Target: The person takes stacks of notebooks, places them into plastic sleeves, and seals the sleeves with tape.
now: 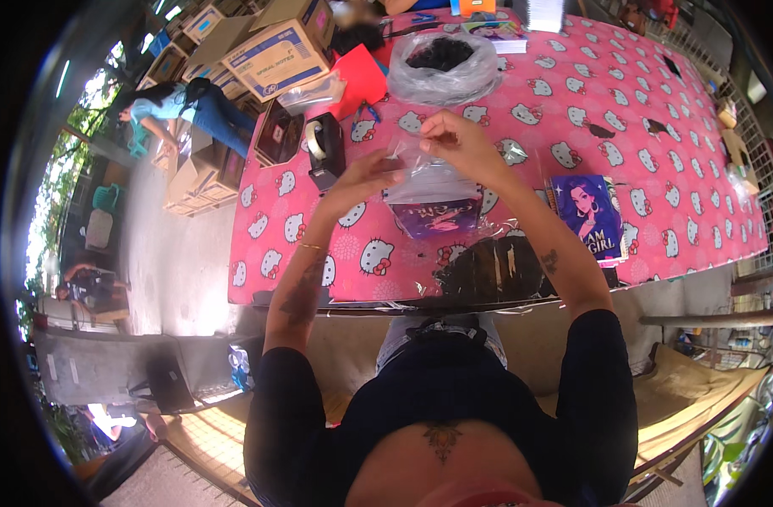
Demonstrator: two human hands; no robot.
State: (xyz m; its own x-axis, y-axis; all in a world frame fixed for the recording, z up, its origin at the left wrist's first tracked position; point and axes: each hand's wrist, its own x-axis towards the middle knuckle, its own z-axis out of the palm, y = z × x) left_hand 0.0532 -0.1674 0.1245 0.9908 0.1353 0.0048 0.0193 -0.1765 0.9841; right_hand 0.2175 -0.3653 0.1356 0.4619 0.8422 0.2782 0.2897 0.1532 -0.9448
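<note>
A stack of notebooks with a purple cover (pixel 437 218) stands in front of me, wrapped in a clear plastic bag (pixel 437 179). Above the bag's far end, my right hand (pixel 462 148) has its fingers closed in a pinch on the clear plastic. My left hand (pixel 371 179) is at the bag's left side, its fingers stretched toward the plastic and apart. To the right lies another purple notebook (pixel 587 215) with a drawn figure on its cover. A black tape dispenser (pixel 325 152) sits just beyond my left hand.
A pink patterned cloth covers the table (pixel 538 160). A plastic bag with black contents (pixel 441 68) stands farther back, near a red sheet (pixel 358 80) and pliers (pixel 366 111). Cardboard boxes (pixel 276 55) are stacked at the back left, where another person (pixel 179 106) bends over.
</note>
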